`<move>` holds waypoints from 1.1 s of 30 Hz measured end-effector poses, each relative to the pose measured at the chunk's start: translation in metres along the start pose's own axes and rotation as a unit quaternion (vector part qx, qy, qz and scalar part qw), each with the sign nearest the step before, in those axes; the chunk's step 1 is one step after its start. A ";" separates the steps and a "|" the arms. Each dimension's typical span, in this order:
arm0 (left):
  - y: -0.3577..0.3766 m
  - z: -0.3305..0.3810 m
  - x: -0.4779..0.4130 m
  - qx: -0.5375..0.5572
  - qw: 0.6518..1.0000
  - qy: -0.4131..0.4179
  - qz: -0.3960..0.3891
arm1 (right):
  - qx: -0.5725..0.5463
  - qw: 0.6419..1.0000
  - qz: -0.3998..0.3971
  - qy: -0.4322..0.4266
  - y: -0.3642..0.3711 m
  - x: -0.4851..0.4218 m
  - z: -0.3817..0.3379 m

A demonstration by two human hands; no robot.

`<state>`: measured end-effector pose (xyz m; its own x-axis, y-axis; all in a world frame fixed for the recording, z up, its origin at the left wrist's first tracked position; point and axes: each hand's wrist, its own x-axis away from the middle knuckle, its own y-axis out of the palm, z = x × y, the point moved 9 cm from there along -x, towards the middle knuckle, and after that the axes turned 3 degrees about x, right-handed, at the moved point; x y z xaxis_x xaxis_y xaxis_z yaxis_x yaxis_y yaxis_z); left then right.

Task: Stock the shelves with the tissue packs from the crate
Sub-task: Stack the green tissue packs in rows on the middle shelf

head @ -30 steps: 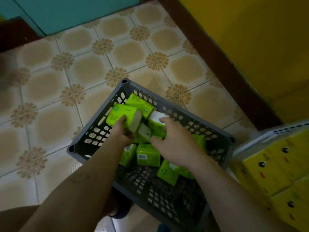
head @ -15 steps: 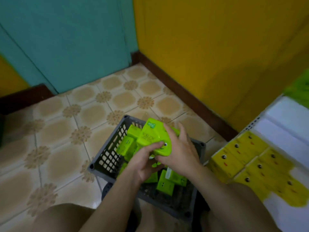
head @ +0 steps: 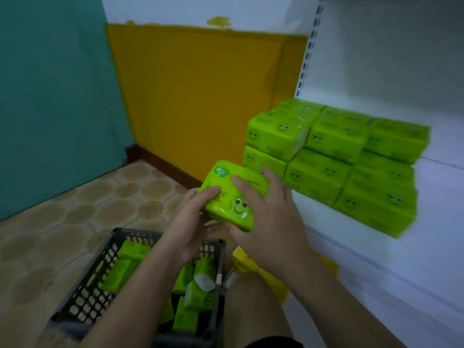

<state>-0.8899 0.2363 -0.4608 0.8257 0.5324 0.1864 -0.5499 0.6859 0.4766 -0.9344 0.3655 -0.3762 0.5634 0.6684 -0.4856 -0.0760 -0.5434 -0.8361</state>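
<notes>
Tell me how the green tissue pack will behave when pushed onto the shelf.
The green plastic-wrapped tissue pack is likely soft and light: its wrap looks puffy between the left hand and right hand. Glossy film may slide easily on the white shelf. Boxy, it should stack flat like the shelved green packs.
</notes>
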 end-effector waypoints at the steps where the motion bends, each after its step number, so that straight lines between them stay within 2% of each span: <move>1: 0.018 0.001 -0.002 -0.024 0.999 0.002 -0.022 | -0.001 1.000 -0.006 0.012 -0.015 0.001 0.011; 5: 0.087 0.006 -0.009 -0.130 0.988 0.017 -0.077 | -0.008 0.997 0.004 0.079 -0.070 0.005 0.076; 8: 0.124 0.014 -0.019 -0.200 0.975 0.066 -0.066 | -0.056 0.990 0.024 0.129 -0.110 0.004 0.134; 10: 0.145 0.020 -0.027 -0.297 0.942 0.142 -0.059 | -0.059 0.985 0.032 0.161 -0.135 -0.002 0.177; 13: 0.178 0.014 -0.035 -0.430 0.871 0.216 -0.097 | -0.057 0.977 0.023 0.206 -0.157 -0.011 0.240; 15: 0.192 0.007 -0.037 -0.485 0.836 0.230 -0.113 | -0.061 0.973 0.012 0.221 -0.159 -0.018 0.271; 18: 0.199 0.006 -0.040 -0.560 0.787 0.240 -0.096 | -0.041 0.973 0.005 0.228 -0.148 -0.030 0.293; 20: 0.196 0.010 -0.041 -0.584 0.771 0.243 -0.074 | -0.015 0.974 0.017 0.225 -0.138 -0.038 0.296; 24: 0.191 0.012 -0.042 -0.581 0.771 0.249 -0.078 | 0.008 0.969 0.029 0.243 -0.127 -0.042 0.291; 27: 0.185 0.014 -0.042 -0.528 0.808 0.242 -0.104 | 0.048 0.960 0.012 0.276 -0.127 -0.034 0.280; 29: 0.178 0.016 -0.039 -0.468 0.842 0.241 -0.117 | 0.065 0.956 0.084 0.272 -0.138 -0.024 0.254; 31: 0.167 0.019 -0.033 -0.437 0.857 0.250 -0.112 | 0.051 0.959 0.209 0.185 -0.147 -0.012 0.198; 33: 0.149 0.024 -0.027 -0.416 0.866 0.262 -0.097 | 0.000 0.959 0.268 0.087 -0.134 -0.001 0.135</move>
<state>-0.9910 0.3120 -0.3738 0.8618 0.3697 -0.3473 -0.4879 0.7915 -0.3681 -1.0360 0.5059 -0.2984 0.5724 0.1970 -0.7960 -0.3944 -0.7849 -0.4779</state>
